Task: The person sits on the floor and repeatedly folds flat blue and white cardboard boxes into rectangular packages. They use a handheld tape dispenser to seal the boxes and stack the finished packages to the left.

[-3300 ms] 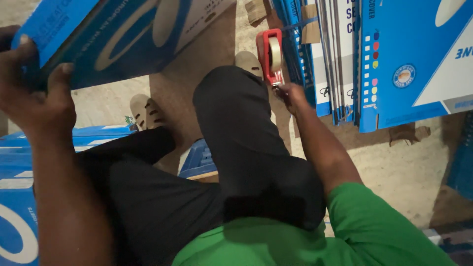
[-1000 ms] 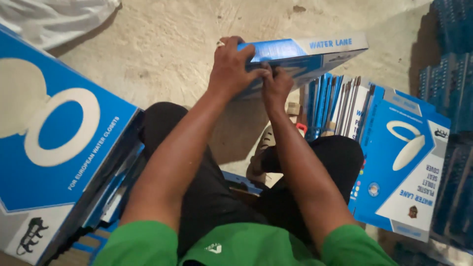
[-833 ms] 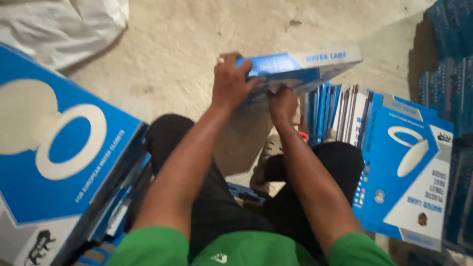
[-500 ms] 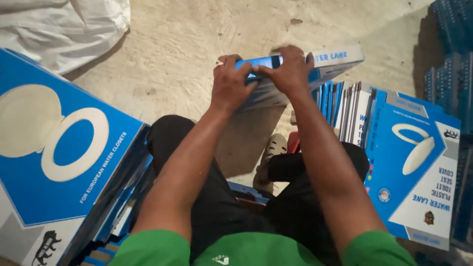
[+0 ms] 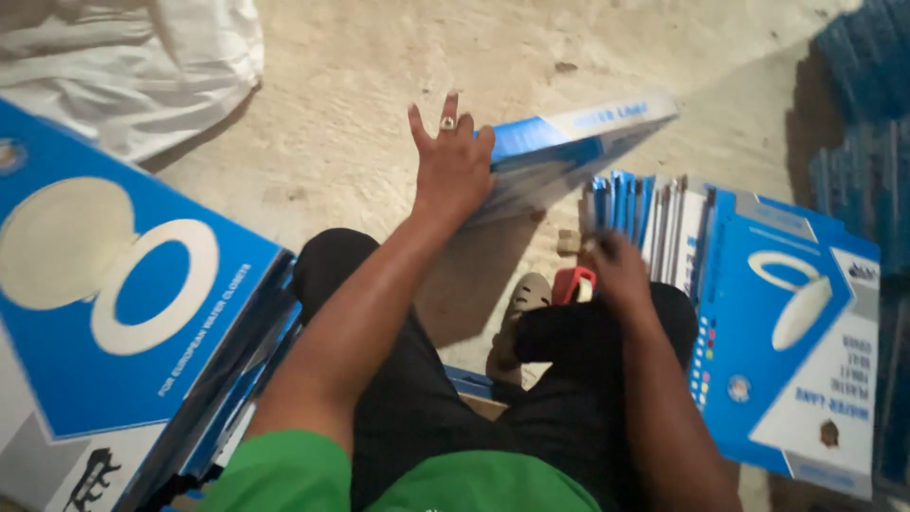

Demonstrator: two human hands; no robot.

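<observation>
Flat blue carton [image 5: 569,152] up over the concrete floor [image 5: 360,104], tilted, pinned by left hand [image 5: 453,171] with palm pressed on its near end and fingers splayed, one ring showing. Far left, one big blue box [image 5: 114,313] printed with a white seat shape, leaning on more flattened ones. Right hand [image 5: 616,270] closed around red tape dispenser [image 5: 572,283], then row of upright folded cartons [image 5: 654,223], too tightly packed to count, and one printed box [image 5: 796,341].

Right hand [image 5: 616,270] motion-blurred over half-hidden red tape dispenser [image 5: 572,284].
</observation>
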